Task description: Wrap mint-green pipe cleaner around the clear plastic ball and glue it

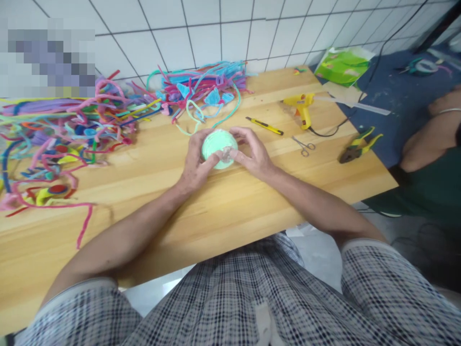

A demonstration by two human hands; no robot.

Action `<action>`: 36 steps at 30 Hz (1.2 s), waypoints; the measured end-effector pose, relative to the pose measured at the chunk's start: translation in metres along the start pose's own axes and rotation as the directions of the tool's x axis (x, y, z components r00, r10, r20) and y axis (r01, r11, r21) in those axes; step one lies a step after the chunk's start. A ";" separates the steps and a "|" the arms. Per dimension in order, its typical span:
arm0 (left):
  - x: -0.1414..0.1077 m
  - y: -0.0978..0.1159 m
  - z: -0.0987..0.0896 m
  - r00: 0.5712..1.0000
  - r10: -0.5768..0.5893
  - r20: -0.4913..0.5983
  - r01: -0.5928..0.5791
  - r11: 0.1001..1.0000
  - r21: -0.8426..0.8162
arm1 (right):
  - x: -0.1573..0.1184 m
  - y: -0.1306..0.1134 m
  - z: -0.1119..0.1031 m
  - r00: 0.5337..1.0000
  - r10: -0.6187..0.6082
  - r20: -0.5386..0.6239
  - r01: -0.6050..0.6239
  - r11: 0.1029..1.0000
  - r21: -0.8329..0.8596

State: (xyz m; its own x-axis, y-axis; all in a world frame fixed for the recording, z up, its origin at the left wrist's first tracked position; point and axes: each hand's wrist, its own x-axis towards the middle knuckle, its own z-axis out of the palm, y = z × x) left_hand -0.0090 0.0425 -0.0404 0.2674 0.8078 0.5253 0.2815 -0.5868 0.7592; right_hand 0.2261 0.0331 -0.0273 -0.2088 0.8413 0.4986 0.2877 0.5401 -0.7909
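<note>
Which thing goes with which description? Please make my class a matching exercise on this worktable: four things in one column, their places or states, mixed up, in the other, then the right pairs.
Things
1. Mint-green ball
2. Utility knife
3. Glue gun
4. Pliers

Places and states
A. Has a black cord running from it
B. Held between the left hand and the right hand
C. Lies nearest the right-hand corner of the wooden table
D. Lies between the ball and the glue gun

Right pairs: 1-B, 2-D, 3-A, 4-C
</note>
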 end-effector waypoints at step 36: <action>0.007 0.004 -0.011 0.988 -0.010 0.156 0.006 1.000 0.029 | -0.005 -0.017 0.013 0.973 -0.229 -0.035 0.214 0.947 -0.239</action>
State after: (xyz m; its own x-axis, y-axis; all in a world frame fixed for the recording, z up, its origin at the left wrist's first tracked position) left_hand -0.0162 0.0463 -0.0296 0.4048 0.7954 0.4511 0.3097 -0.5834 0.7508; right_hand 0.2100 0.0196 -0.0212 -0.2361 0.6955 0.6786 0.4513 0.6969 -0.5573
